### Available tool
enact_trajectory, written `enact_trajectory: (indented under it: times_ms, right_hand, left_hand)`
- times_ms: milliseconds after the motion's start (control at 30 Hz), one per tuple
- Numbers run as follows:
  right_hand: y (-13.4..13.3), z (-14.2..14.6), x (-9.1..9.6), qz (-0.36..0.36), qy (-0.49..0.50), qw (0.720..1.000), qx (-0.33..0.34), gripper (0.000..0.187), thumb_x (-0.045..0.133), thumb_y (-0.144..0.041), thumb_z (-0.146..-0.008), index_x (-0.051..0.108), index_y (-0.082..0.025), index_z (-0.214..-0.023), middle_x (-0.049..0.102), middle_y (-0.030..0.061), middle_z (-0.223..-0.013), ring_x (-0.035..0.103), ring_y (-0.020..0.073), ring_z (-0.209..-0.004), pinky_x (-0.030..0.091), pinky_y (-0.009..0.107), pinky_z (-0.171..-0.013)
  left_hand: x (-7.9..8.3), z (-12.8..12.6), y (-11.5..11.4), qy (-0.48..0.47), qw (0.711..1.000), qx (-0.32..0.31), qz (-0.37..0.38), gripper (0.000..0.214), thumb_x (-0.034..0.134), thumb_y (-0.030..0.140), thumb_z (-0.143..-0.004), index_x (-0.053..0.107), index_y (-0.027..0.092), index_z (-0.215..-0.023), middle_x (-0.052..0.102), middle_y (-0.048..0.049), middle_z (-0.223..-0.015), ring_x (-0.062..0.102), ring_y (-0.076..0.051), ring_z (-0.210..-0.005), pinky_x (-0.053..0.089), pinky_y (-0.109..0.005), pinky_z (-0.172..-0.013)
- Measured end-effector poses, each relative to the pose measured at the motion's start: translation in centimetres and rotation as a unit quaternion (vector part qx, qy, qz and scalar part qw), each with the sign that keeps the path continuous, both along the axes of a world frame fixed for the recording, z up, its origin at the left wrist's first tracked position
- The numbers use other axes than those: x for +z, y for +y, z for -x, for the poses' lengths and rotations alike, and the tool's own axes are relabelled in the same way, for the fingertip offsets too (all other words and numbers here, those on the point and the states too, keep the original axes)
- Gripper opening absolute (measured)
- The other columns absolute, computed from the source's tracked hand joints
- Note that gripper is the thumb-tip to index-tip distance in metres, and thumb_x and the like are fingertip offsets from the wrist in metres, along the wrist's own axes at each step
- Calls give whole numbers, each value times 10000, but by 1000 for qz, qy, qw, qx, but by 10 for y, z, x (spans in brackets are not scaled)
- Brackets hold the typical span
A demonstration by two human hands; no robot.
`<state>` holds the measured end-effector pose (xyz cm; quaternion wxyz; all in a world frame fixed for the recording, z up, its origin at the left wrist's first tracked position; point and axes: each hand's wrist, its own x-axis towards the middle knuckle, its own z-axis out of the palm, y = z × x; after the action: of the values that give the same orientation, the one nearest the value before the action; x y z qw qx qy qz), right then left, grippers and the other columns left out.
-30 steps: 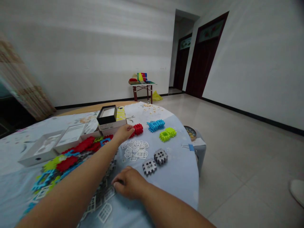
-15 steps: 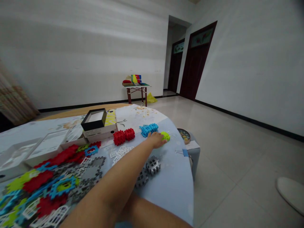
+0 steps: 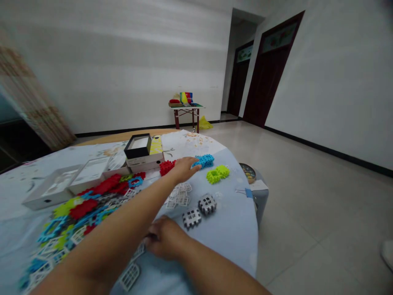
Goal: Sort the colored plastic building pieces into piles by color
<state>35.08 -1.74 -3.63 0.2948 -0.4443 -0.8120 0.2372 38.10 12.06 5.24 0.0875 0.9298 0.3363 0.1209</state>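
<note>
My left hand [image 3: 183, 167] reaches out across the blue tablecloth [image 3: 227, 237], fingers stretched flat. Its fingertips touch the blue block cluster [image 3: 205, 160], and the red block cluster [image 3: 166, 167] lies just left of its wrist. A lime green cluster [image 3: 217, 174] sits to the right, apart from the hand. My right hand [image 3: 166, 242] rests near the table's front with its fingers curled onto flat pieces; what they pinch is hidden. Two grey cubes [image 3: 207, 203] [image 3: 192, 217] stand just beyond it, next to several white window pieces [image 3: 180, 194].
A heap of flat red, blue, green and grey pieces [image 3: 82, 209] covers the left of the table. Open boxes [image 3: 138, 148] [image 3: 61, 184] lie behind it. A stool with a round tin [image 3: 249, 172] stands at the table's right edge. Far off are a small table [image 3: 186, 108] and dark doors [image 3: 267, 73].
My left hand has drawn back left from the green cluster to the blue and red ones. My right hand, hidden behind the arm half a second ago, shows again.
</note>
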Motion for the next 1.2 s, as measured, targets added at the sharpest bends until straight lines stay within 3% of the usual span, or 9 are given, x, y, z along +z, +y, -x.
enact_trajectory:
  times_ms: [100, 233, 367, 567, 733, 933, 1033, 1200]
  right_hand:
    - [-7, -5, 1, -18, 20, 1000, -1, 189, 517, -192, -786, 677, -185, -886, 689, 21, -832, 591, 149, -823, 383, 242, -824]
    - [-10, -6, 0, -3, 45, 999, -11, 192, 505, -201, -798, 678, -179, -879, 681, 27, -824, 570, 142, -823, 374, 237, -810]
    - [-12, -6, 1, 3, 47, 999, -11, 195, 504, -190, -797, 680, -180, -879, 681, 33, -855, 557, 151, -868, 364, 247, -819]
    - [-16, -7, 3, 9, 45, 999, -17, 192, 504, -177, -799, 680, -185, -876, 678, 34, -865, 556, 156, -878, 371, 259, -820]
    - [-17, -6, 5, 17, 42, 999, -22, 188, 506, -182, -809, 680, -187, -881, 672, 36, -879, 555, 152, -885, 377, 262, -827]
    - [-18, -7, 7, 15, 42, 999, -24, 181, 514, -178, -805, 681, -182, -875, 669, 36, -857, 555, 152, -878, 384, 259, -817]
    - [-18, -6, 6, 12, 47, 999, -23, 180, 513, -184, -810, 680, -183, -878, 668, 33, -852, 556, 151, -875, 384, 259, -817]
    - [-17, -7, 3, 18, 40, 999, -28, 182, 512, -199, -815, 677, -188, -891, 668, 34, -874, 554, 156, -896, 385, 263, -827]
  left_hand:
    - [12, 67, 7, -18, 998, 56, -1, 530, 317, 510, -821, 546, 187, -1174, 570, -81, -1225, 478, -223, -1150, 327, -360, -1003]
    - [14, 155, 1, -57, 986, 154, 23, 494, 357, 498, -793, 602, 187, -1087, 644, -60, -1097, 562, -217, -1018, 412, -331, -913]
    - [7, 209, -20, -44, 977, 201, 62, 484, 402, 524, -751, 654, 170, -964, 689, -50, -908, 615, -206, -835, 461, -298, -791]
    - [-2, 229, -49, 10, 977, 188, 100, 455, 449, 524, -723, 652, 232, -1007, 669, -24, -1051, 580, -211, -981, 408, -298, -894]
    - [-2, 252, -51, 61, 978, 192, 45, 441, 452, 497, -739, 641, 243, -1046, 637, -49, -1128, 544, -222, -1062, 355, -320, -949]
    - [-6, 272, -56, 123, 965, 221, 64, 573, 613, 431, -622, 570, 261, -1167, 594, -60, -1206, 522, -248, -1104, 357, -337, -946]
    - [-7, 271, -62, 96, 969, 223, 42, 560, 584, 413, -658, 550, 244, -1191, 592, -58, -1208, 523, -244, -1105, 354, -335, -952]
    - [-13, 261, -76, 6, 970, 245, -3, 626, 491, 533, -718, 478, 212, -1255, 540, -61, -1272, 479, -238, -1160, 333, -341, -986]
